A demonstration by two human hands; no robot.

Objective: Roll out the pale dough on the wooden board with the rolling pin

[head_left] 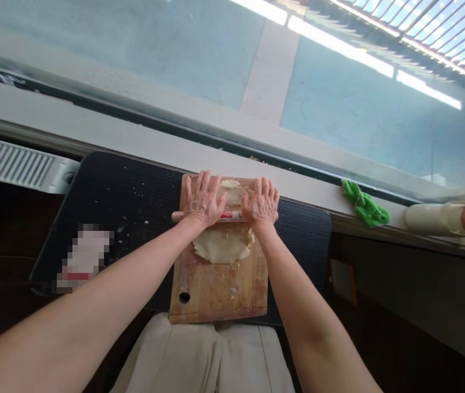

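Note:
A wooden rolling pin (232,216) with a red mark lies crosswise over a sheet of pale dough (222,246), which has ragged, cracked edges. The dough spreads on a wooden cutting board (211,305), showing both beyond and on the near side of the pin. My left hand (203,199) rests on the pin's left part, palm down, fingers stretched forward. On the right part, my right hand (261,202) lies the same way with its fingers extended. Neither hand is wrapped round the pin. Both palms hide much of it.
The board lies on a black table (301,234) with scattered crumbs. A blurred-out item (87,254) is at the left. A green cloth (364,204) and a bottle with an orange top (441,219) sit on the windowsill, and a white radiator (15,164) stands left.

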